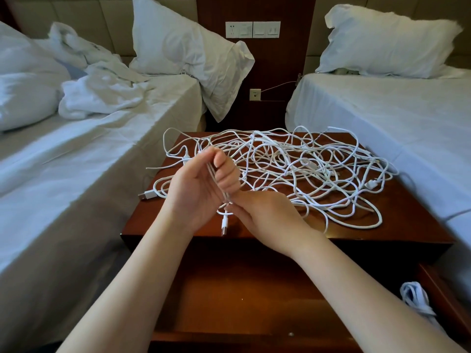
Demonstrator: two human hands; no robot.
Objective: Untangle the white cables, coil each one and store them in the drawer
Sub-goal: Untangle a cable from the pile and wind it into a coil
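Pulled open under the front edge of the worktop, the drawer shows its dark wooden floor. One coiled cable lies in it, against the wall below the worktop's right front corner.

Above the worktop's front left part, the left hand is raised with its palm turned toward the camera. Its fingers are curled round the held cable, whose strands run doubled down through the fist. Just beneath it, over the front edge of the worktop, the right hand shows its back, fingertips pinching the same held cable where it leaves the left hand. A USB plug hangs from that pinch, pointing down at the worktop's front edge.

Across the middle and right of the worktop sprawl the white cables, a loose tangle of overlapping loops that reaches the back edge and nearly the right edge. From the tangle strands lead up into the left hand. A second plug lies at the worktop's left edge, its metal tip sticking out past the wood.

Left of the worktop stands a bed with rumpled white linen and a pillow. Right of the worktop is another bed with a smooth sheet. On the wall behind the worktop sits a white switch panel.
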